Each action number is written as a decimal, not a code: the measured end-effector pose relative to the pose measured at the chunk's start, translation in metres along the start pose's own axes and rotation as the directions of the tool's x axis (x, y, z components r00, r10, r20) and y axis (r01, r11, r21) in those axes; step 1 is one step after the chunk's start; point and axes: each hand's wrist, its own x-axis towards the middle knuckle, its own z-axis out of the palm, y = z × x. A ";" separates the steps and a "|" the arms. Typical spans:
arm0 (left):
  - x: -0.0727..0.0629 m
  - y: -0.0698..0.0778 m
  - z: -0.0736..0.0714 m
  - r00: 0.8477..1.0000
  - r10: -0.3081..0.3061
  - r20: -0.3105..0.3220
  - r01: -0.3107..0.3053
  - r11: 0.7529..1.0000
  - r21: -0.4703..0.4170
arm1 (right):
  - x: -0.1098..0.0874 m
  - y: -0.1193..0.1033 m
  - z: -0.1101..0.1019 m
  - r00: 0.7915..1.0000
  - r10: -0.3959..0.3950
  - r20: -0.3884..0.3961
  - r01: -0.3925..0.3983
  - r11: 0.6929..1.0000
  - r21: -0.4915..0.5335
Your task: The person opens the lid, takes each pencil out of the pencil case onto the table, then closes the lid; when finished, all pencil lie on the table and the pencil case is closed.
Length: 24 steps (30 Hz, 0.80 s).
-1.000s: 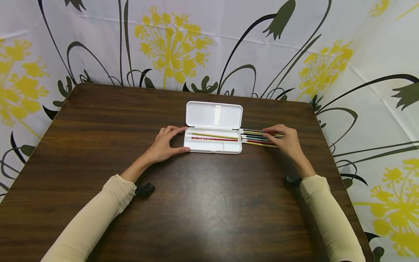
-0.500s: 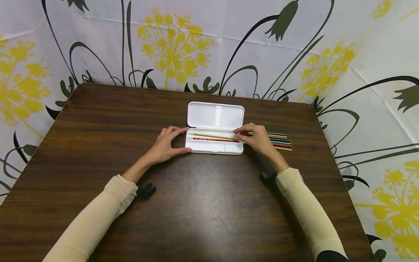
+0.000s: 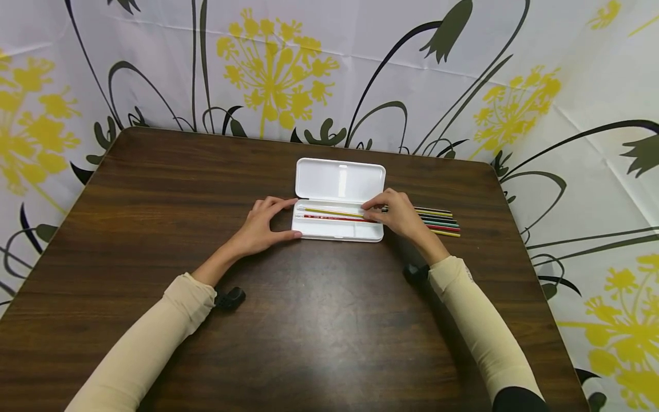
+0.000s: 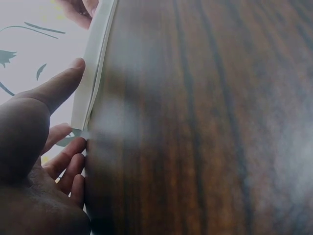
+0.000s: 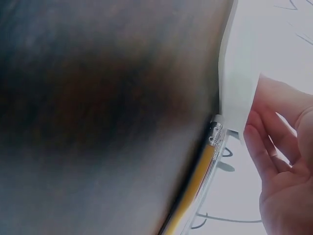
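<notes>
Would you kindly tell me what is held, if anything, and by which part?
The left hand holds the white case by its left end; whether the right hand holds anything cannot be told.

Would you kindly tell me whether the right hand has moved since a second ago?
Yes, leftward: the right hand went from beside the white case to over its right end.

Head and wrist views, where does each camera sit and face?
Head: worn on the head, looking forward and down at the white case; left hand, right hand and sleeves show.
Left wrist: worn there, facing case and table; both hands show.
Right wrist: worn there, facing case and yellow pencil; right hand shows.
Both wrist views share the case.
</notes>
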 end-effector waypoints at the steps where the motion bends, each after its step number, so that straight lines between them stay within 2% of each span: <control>1: 0.000 0.000 0.000 1.000 0.000 0.000 0.000 1.000 0.000 | 0.000 -0.001 0.000 1.000 0.003 0.007 -0.003 1.000 -0.002; 6: 0.000 0.000 -0.001 1.000 -0.002 0.005 0.002 1.000 0.003 | 0.002 -0.002 0.001 1.000 -0.004 0.021 0.005 1.000 -0.022; 11: -0.001 0.000 -0.001 1.000 -0.001 0.007 0.001 1.000 -0.006 | 0.001 -0.006 0.001 0.997 -0.068 0.026 0.069 0.996 -0.049; 14: -0.001 0.001 -0.001 1.000 -0.002 0.007 0.002 1.000 -0.011 | 0.001 -0.009 0.002 0.994 -0.097 0.049 0.101 0.991 -0.089; 24: -0.002 0.001 -0.001 1.000 -0.012 0.015 0.012 1.000 -0.007 | 0.001 -0.017 0.001 0.983 -0.112 0.142 0.139 0.971 -0.194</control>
